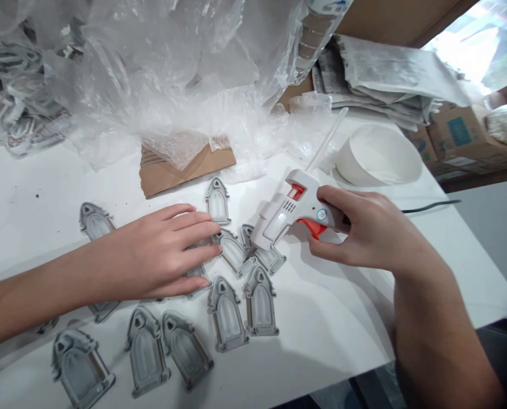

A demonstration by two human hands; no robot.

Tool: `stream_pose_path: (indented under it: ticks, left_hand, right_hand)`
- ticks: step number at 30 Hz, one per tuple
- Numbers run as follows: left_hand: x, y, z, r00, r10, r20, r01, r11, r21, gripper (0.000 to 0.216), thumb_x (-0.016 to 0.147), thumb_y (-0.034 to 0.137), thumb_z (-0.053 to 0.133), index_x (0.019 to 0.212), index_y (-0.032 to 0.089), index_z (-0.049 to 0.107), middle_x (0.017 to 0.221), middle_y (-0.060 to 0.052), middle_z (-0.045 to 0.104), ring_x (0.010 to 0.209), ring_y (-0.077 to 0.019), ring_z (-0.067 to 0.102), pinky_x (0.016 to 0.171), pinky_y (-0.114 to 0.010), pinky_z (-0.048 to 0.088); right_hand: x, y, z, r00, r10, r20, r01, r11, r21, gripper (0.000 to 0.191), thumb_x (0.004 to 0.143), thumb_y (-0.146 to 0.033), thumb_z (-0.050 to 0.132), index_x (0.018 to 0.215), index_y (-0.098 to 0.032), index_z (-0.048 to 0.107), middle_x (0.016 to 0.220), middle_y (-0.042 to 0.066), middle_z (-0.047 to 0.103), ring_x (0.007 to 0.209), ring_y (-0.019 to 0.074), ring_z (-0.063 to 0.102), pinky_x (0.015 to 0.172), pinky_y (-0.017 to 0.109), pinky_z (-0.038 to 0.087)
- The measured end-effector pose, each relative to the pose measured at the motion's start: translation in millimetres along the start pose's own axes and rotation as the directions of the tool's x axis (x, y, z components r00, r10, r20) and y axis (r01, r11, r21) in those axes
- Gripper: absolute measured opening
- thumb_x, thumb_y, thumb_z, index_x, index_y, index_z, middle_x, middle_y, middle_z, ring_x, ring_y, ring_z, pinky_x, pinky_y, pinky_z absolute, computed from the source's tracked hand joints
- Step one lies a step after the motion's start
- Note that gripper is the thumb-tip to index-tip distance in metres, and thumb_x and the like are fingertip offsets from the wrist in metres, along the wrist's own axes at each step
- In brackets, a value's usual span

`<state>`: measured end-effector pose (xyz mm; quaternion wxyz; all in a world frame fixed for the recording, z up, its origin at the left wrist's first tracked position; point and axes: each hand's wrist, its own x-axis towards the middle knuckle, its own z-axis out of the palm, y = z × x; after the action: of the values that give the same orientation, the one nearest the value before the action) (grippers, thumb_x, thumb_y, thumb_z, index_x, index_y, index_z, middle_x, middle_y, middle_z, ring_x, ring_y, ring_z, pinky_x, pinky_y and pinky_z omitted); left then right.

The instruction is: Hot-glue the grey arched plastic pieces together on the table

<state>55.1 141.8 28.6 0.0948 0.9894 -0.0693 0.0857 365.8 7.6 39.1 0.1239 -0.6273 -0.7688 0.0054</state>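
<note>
R hand clenched on hot glue gun

Gun held just above bench, approx. over pieces. L hand open, fingers flat on grey arch-shaped cutouts spread over white bench; white bowl behind.

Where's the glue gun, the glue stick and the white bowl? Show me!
Glue gun (277, 218): head view, on its white body.
Glue stick (327, 139): head view, on the middle of the clear stick.
White bowl (379, 150): head view, on its inside.
</note>
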Motion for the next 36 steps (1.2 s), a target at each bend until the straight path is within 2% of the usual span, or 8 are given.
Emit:
stream_pose_path:
  ticks: [17,36]
  left_hand:
    - [0.0,0.7,-0.5,1.0,-0.005,0.008,0.006,1.0,-0.01,0.035,0.102,0.035,0.046,0.119,0.012,0.067,0.125,-0.017,0.065,0.114,-0.0328,0.062,0.095,-0.05,0.051]
    - [-0.5,1.1,0.3,1.0,-0.018,0.008,0.018,1.0,-0.004,0.034,0.102,0.036,0.048,0.12,0.013,0.066,0.127,-0.015,0.064,0.115,-0.0314,0.06,0.096,-0.048,0.05]
  right_hand:
    - [-1.1,2.3,-0.1,0.999,-0.03,-0.03,0.029,0.999,-0.03,0.025,0.066,-0.035,0.058,0.08,-0.023,0.041,0.054,-0.009,0.037,0.044,0.0073,0.033,0.04,0.022,0.027]
    - [-3.6,6.6,-5.9,0.999,0.037,0.02,-0.036,0.999,-0.022,0.027,0.064,-0.034,0.061,0.077,-0.025,0.039,0.054,-0.008,0.036,0.046,0.0093,0.032,0.044,0.024,0.028]
